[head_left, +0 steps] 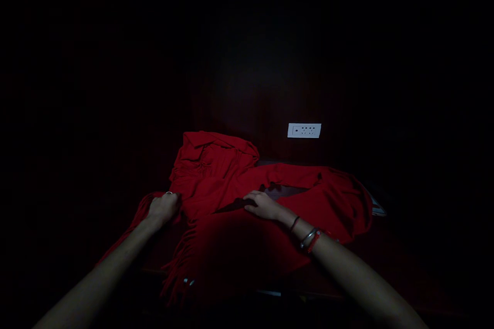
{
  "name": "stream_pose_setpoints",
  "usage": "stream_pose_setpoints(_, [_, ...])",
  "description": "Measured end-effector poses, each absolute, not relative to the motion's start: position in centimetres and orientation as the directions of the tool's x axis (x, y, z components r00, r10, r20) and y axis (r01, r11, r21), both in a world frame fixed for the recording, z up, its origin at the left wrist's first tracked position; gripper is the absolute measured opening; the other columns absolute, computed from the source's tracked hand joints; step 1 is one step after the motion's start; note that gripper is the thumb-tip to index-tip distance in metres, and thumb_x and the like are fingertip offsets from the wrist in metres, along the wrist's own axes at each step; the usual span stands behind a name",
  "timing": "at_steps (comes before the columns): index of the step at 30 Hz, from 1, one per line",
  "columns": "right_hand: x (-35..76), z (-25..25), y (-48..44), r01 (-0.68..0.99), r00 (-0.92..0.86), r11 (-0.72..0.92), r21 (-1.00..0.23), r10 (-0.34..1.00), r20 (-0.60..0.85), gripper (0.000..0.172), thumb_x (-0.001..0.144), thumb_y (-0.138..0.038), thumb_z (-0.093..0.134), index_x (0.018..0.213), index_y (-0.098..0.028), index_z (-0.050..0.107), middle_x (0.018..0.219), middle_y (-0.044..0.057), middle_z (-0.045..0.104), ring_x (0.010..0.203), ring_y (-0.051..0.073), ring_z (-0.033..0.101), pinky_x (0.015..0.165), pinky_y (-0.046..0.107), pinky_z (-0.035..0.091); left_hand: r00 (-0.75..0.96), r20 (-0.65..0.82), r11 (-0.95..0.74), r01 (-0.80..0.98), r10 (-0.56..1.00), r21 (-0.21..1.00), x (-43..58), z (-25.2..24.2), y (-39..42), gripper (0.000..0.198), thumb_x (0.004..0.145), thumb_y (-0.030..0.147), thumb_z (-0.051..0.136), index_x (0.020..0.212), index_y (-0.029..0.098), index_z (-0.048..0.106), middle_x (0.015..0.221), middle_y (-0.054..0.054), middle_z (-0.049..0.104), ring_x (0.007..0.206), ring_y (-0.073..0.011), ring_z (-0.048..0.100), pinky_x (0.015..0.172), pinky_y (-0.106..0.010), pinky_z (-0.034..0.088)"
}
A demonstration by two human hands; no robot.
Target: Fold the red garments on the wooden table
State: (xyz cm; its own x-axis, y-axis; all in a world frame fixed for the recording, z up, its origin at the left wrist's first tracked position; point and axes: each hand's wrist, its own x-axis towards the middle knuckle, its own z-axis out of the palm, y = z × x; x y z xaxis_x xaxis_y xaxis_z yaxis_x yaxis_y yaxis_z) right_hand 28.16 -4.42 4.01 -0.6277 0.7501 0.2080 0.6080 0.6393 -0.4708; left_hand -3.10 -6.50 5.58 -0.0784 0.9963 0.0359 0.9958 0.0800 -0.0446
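A red fringed scarf (309, 210) lies spread and partly bunched over a dark surface, with folded layers at the back left. My left hand (164, 208), wearing a ring, is closed in a fist on the scarf's left part, and fringe trails down beside it. Near the middle, my right hand (264, 205) rests at the edge of a gap between two stretches of the scarf. Its fingers look extended and a little apart. Bracelets circle the right wrist. Loose fringe hangs over the front edge, left of centre.
A white wall socket (304, 131) is on the dark wall behind. At the right, a pale blue-and-white patterned item (378, 208) sticks out from under the scarf. The surface's front edge shows faintly; the surroundings are very dark.
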Motion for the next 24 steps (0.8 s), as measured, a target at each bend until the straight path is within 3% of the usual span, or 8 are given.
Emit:
stream_pose_setpoints(3, [27.8, 4.0, -4.1, 0.444, -0.489, 0.396, -0.804, 0.859, 0.153, 0.019, 0.077, -0.026, 0.051, 0.09, -0.015, 0.059, 0.094, 0.007, 0.062, 0.088, 0.017, 0.056, 0.083, 0.032, 0.042, -0.12, 0.12, 0.096, 0.977, 0.986, 0.189, -2.2, 9.6, -6.0, 0.027, 0.078, 0.029, 0.04, 0.086, 0.01, 0.059, 0.084, -0.015, 0.06, 0.078, -0.0236, 0.057, 0.067, -0.032, 0.041])
stream_pose_setpoints(5, [27.7, 4.3, -4.2, 0.239, -0.436, 0.136, -0.961, 0.9, 0.019, 0.017, 0.077, -0.031, 0.051, 0.082, -0.016, 0.058, 0.085, 0.005, 0.063, 0.081, 0.015, 0.058, 0.082, 0.031, 0.043, -0.145, 0.217, 0.076, 0.951, 0.965, 0.298, -0.5, 12.8, -5.7, 0.027, 0.077, 0.031, 0.043, 0.084, 0.01, 0.059, 0.08, -0.013, 0.06, 0.075, -0.0229, 0.055, 0.067, -0.033, 0.04])
stream_pose_setpoints(8, [27.9, 5.2, -5.0, -0.05, -0.5, -0.247, -0.968, 0.845, -0.19, 0.029, 0.078, -0.044, 0.049, 0.083, -0.016, 0.055, 0.081, 0.005, 0.063, 0.076, 0.013, 0.06, 0.082, 0.032, 0.043, -0.108, 0.277, -0.004, 0.927, 0.955, 0.375, 3.9, 15.7, -5.7, 0.025, 0.076, 0.033, 0.044, 0.079, 0.012, 0.058, 0.073, -0.008, 0.058, 0.069, -0.0189, 0.053, 0.064, -0.03, 0.04])
stream_pose_setpoints(11, [28.3, 6.0, -6.0, -0.235, -0.632, -0.429, -0.872, 0.749, -0.198, 0.045, 0.079, -0.056, 0.038, 0.094, -0.016, 0.05, 0.086, 0.008, 0.063, 0.079, 0.017, 0.061, 0.08, 0.04, 0.044, -0.01, 0.294, -0.129, 0.884, 0.956, 0.45, 9.5, 14.7, -6.1, 0.026, 0.078, 0.034, 0.04, 0.079, 0.013, 0.057, 0.072, -0.003, 0.058, 0.067, -0.0133, 0.052, 0.06, -0.023, 0.04])
stream_pose_setpoints(14, [28.7, 5.7, -6.4, -0.337, -0.566, -0.318, -0.886, 0.821, -0.08, 0.044, 0.079, -0.055, 0.039, 0.099, -0.017, 0.048, 0.092, 0.009, 0.063, 0.086, 0.019, 0.06, 0.081, 0.042, 0.044, 0.286, 0.188, -0.339, 0.714, 0.94, 0.613, 13.0, 12.3, -6.4, 0.028, 0.077, 0.034, 0.04, 0.084, 0.014, 0.058, 0.074, -0.002, 0.061, 0.065, -0.0125, 0.054, 0.061, -0.022, 0.042])
stream_pose_setpoints(16, [29.0, 5.2, -6.5, -0.314, -0.432, -0.17, -0.934, 0.901, -0.019, 0.036, 0.079, -0.046, 0.043, 0.101, -0.019, 0.049, 0.099, 0.009, 0.061, 0.091, 0.019, 0.058, 0.083, 0.038, 0.044, 0.396, 0.156, -0.398, 0.657, 0.905, 0.641, 13.4, 11.4, -6.4, 0.031, 0.079, 0.035, 0.037, 0.085, 0.014, 0.059, 0.079, -0.004, 0.063, 0.071, -0.0144, 0.056, 0.067, -0.024, 0.044])
stream_pose_setpoints(20, [30.5, 4.9, -6.6, -0.137, -0.317, 0.004, -0.991, 0.947, 0.048, 0.032, 0.079, -0.037, 0.043, 0.108, -0.024, 0.048, 0.109, 0.008, 0.058, 0.098, 0.02, 0.055, 0.084, 0.04, 0.045, 0.162, 0.224, -0.258, 0.815, 0.961, 0.519, 11.3, 10.3, -4.9, 0.039, 0.083, 0.034, 0.03, 0.099, 0.013, 0.058, 0.102, -0.01, 0.06, 0.098, -0.0205, 0.053, 0.087, -0.031, 0.037])
stream_pose_setpoints(24, [32.8, 7.9, -6.2, -0.058, -0.269, 0.186, -0.981, 0.943, 0.195, 0.036, 0.077, -0.038, 0.047, 0.109, -0.023, 0.052, 0.109, 0.005, 0.059, 0.1, 0.02, 0.054, 0.091, 0.04, 0.04, 0.194, 0.189, -0.257, 0.875, 0.963, 0.41, 10.2, 8.5, -2.7, 0.058, 0.077, 0.029, 0.044, 0.13, 0.01, 0.03, 0.134, -0.016, 0.033, 0.123, -0.0247, 0.031, 0.099, -0.034, 0.028])
